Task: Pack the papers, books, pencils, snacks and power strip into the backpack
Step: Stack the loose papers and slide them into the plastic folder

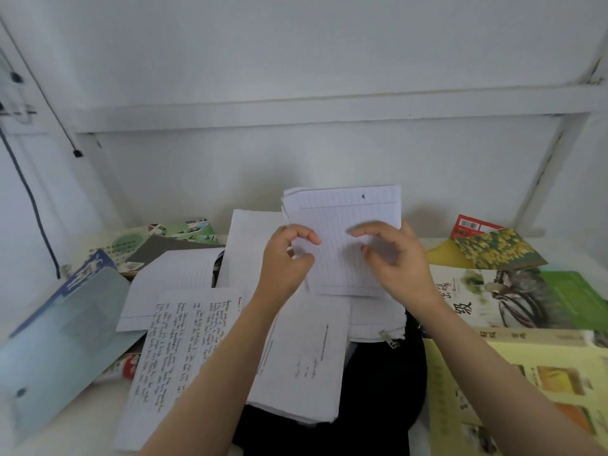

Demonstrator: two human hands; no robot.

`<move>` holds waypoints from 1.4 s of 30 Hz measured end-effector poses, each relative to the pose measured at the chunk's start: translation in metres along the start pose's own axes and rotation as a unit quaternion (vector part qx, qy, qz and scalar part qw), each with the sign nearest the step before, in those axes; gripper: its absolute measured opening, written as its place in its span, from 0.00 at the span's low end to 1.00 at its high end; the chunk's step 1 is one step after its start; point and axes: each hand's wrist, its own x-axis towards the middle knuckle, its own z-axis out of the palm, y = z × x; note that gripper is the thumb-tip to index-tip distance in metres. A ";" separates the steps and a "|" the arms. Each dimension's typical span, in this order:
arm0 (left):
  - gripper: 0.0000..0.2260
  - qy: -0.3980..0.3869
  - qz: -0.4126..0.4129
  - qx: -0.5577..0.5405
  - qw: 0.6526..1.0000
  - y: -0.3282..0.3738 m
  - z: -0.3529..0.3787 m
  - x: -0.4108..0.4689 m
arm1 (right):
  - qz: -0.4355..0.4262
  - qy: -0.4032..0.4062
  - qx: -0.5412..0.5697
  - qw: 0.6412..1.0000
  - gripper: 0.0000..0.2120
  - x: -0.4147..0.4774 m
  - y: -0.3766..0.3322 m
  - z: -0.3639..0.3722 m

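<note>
Both hands held a stack of lined sheets upright over the middle of the bench, above the black backpack. L hand: grip narrow, thumb & fingers pinching the stack's left edge. R hand: fingers curled across the front of the stack, grip holding its right side; slightly blurred. Backpack lay near-centre, mostly covered w/ loose papers; zip pull showed toward its right. On top of it sat a printed stack. Just left, a handwritten page overlapped a blank lined sheet. More white sheets lay farther back, behind the L hand. Left side: blue book tilted, red-and-white packet poking out from under it, green booklet far back. Right side: flower-cover book far, green-and-white book mid, pale yellow book near. Dark cable hung down the left wall.
</note>
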 end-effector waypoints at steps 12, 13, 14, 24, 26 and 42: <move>0.13 -0.070 0.030 0.161 0.984 0.020 -0.027 -0.007 | 0.025 0.035 -0.067 0.997 0.24 -0.009 -0.043 0.012; 0.13 -0.082 0.004 0.160 0.984 0.025 -0.033 -0.006 | 0.051 0.037 -0.080 0.995 0.23 -0.009 -0.050 0.014; 0.13 -0.100 -0.029 0.164 0.981 0.027 -0.039 -0.006 | 0.092 0.029 -0.091 0.991 0.22 -0.010 -0.057 0.017; 0.13 -0.207 -0.195 0.293 0.913 -0.020 -0.065 -0.067 | 0.381 -0.239 -0.195 0.872 0.16 -0.076 -0.078 0.061; 0.13 -0.196 -0.189 0.323 0.906 -0.026 -0.063 -0.081 | 0.398 -0.226 -0.221 0.861 0.16 -0.089 -0.081 0.073; 0.15 -0.178 -0.205 0.277 0.922 -0.026 -0.063 -0.097 | 0.454 -0.052 -0.052 0.888 0.12 -0.103 -0.087 0.069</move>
